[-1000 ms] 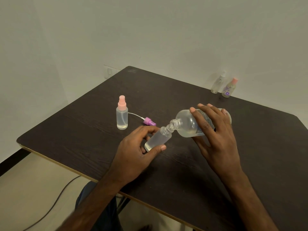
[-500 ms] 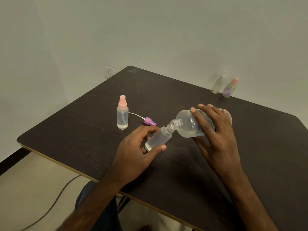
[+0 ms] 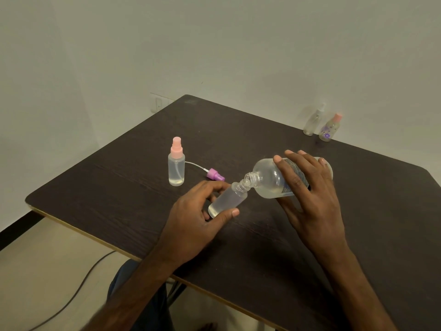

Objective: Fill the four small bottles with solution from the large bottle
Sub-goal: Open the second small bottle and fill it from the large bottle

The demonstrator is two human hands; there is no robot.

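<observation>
Four small bottles (image 3: 227, 199) (image 3: 176, 167) (image 3: 313, 121) (image 3: 330, 128) (one uncapped), one large bottle (image 3: 272, 179), one loose purple spray cap (image 3: 215, 175), two hands (image 3: 195, 218) (image 3: 310, 194), one table (image 3: 119, 187).

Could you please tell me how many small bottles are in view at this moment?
4: one tilted in the left hand under the large bottle's mouth, a pink-capped one standing left of it, two at the table's far edge.

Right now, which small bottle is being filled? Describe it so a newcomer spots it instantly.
Start at the dark table, near its front middle, where the left hand holds a small clear bottle tilted under the large bottle. Unlike the three upright small bottles, it has no spray cap.
</observation>
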